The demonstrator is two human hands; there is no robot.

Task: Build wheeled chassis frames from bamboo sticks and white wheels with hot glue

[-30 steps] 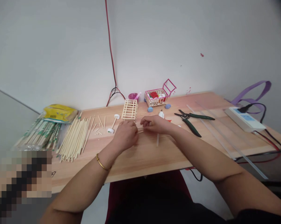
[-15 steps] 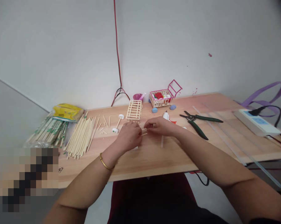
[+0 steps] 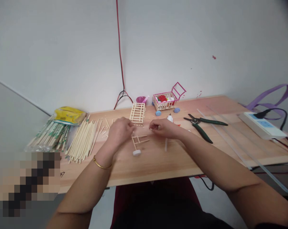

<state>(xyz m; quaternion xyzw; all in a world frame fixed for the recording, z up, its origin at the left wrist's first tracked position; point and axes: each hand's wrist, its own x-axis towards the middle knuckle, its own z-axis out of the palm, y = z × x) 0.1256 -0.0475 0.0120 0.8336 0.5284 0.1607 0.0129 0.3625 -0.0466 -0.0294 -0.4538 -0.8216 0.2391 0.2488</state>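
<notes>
Illumination is moderate, diffuse and slightly dim. The wall point(image 3: 155, 63) reads palest just above the bench's point(image 3: 153, 167) back edge, greying upward, with black vignetting at upper right. Soft shadows lie beneath the left hand point(image 3: 120, 131) and right hand point(image 3: 163, 128); the former is slightly blurred. Wide-angle stretch affects the forearms point(image 3: 213, 162). Coarse pixelation masks the bench's near left corner.

Thin gold-coloured bangle point(image 3: 99, 165) circled the wrist point(image 3: 107, 154) just behind left grip point(image 3: 121, 132). Top point(image 3: 158, 210) was black, short sleeve point(image 3: 252, 222) visible well behind right grip point(image 3: 164, 128). Dark red legwear point(image 3: 125, 187) showed lower down, behind both grips.
</notes>
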